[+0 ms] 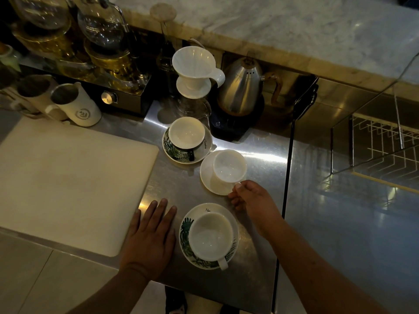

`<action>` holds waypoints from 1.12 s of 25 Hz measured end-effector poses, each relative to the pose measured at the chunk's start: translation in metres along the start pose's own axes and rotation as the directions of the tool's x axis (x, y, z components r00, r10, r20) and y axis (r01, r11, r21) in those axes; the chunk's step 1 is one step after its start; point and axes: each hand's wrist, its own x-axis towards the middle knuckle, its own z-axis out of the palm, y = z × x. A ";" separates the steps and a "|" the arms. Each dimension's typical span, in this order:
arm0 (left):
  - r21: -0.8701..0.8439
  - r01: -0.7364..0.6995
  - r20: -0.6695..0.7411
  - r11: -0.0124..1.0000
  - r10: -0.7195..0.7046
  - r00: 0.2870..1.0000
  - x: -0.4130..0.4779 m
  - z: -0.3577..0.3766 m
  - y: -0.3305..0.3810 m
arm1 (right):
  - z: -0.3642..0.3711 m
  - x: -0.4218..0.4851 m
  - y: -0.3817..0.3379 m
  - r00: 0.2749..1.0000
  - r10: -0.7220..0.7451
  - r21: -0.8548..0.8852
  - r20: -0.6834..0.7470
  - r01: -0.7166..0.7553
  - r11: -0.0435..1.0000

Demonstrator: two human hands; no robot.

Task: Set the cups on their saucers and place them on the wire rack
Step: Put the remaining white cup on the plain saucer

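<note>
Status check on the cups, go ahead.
Right hand pinching plain white cup's handle, cup on its saucer. Left hand flat on counter, empty. Wire rack off right; nothing blocking.

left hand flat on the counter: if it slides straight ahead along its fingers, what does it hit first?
Probably the leaf-patterned saucer under the far white cup. The left hand points up along bare steel counter; the cream board lies just left of that line.

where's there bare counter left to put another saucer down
Free: the steel counter right of the plain cup, up to the dark edge strip, and the white board left. Crowded: the saucer column and the back row around the kettle and dripper.
</note>
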 end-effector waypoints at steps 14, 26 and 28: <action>0.015 0.007 0.003 1.000 -0.007 1.000 0.000 0.001 -0.001 | 0.007 0.006 0.007 1.000 0.030 -0.076 0.003 -0.030 0.997; 0.017 0.000 0.006 1.000 0.000 1.000 0.000 0.000 0.001 | 0.002 0.009 0.013 0.996 -0.071 -0.271 -0.058 0.053 0.961; 0.025 0.002 0.013 1.000 -0.002 1.000 0.000 0.000 0.001 | -0.008 0.006 0.019 0.992 -0.098 -0.293 -0.073 0.072 0.953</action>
